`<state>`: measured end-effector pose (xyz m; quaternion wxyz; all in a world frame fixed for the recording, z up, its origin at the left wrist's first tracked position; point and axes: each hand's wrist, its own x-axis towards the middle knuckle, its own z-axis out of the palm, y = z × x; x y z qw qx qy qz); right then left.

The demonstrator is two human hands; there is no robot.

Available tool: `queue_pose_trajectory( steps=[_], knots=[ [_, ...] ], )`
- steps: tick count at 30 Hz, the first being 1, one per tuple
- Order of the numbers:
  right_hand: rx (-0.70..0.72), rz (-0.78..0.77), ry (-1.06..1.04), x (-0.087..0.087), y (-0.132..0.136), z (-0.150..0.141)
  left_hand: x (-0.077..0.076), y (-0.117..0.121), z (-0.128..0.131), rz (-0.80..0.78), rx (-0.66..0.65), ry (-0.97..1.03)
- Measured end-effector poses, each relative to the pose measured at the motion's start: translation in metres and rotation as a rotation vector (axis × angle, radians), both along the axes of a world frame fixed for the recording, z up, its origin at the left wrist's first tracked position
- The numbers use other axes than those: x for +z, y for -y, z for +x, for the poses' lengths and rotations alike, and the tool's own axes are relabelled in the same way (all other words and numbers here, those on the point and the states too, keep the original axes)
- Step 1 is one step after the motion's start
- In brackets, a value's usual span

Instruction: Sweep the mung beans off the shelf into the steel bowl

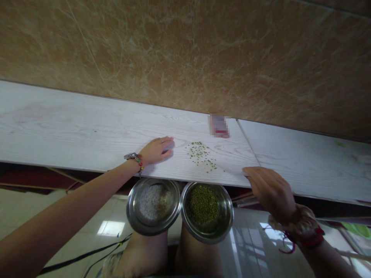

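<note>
My left hand [158, 150] lies palm down on the white wood-grain surface [95, 135], fingers stretched out, holding nothing. Just to its right, a loose scatter of green mung beans [199, 152] is mixed with small pale grains. On the far side of the scatter, my right hand [269, 189] is at the surface's front edge, its fingers bent and pressed together; what they may hold is hidden. Below the edge, a steel bowl of white grains [153, 202], partly tan, sits beside a steel bowl of green mung beans [204, 204]. Both rest over my legs.
A blurred-out flat object [219, 125] lies near the brown marbled wall [185, 58]. A seam [248, 143] crosses the surface at right. Dark straps [87, 253] hang at lower left above the shiny tiled floor [249, 247].
</note>
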<state>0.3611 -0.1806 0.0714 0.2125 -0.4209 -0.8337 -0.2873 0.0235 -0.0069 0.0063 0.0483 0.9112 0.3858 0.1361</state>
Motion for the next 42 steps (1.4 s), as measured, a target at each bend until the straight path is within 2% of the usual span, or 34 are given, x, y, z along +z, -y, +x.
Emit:
queue_pose_trajectory(
  steps=[5, 10, 20, 33, 36, 42],
  knots=[
    [0.029, -0.047, 0.049, 0.006, 0.006, -0.005, 0.0, 0.0, 0.0, 0.004, -0.011, -0.008],
    [0.09, -0.024, 0.049, 0.013, 0.015, -0.002, -0.001, -0.001, -0.001, 0.009, -0.01, -0.01],
    [0.045, -0.014, 0.063, 0.009, 0.011, 0.005, -0.003, -0.002, 0.0, 0.024, -0.012, -0.013],
    [0.144, -0.114, 0.051, 0.017, 0.052, -0.032, -0.003, -0.002, 0.0, 0.011, -0.003, -0.013],
    [0.125, -0.093, 0.068, 0.022, 0.048, -0.029, -0.002, -0.002, 0.0, 0.013, -0.003, -0.014],
    [0.044, -0.031, 0.098, 0.022, 0.023, -0.016, -0.001, -0.002, 0.001, 0.02, -0.003, -0.012]
  ],
)
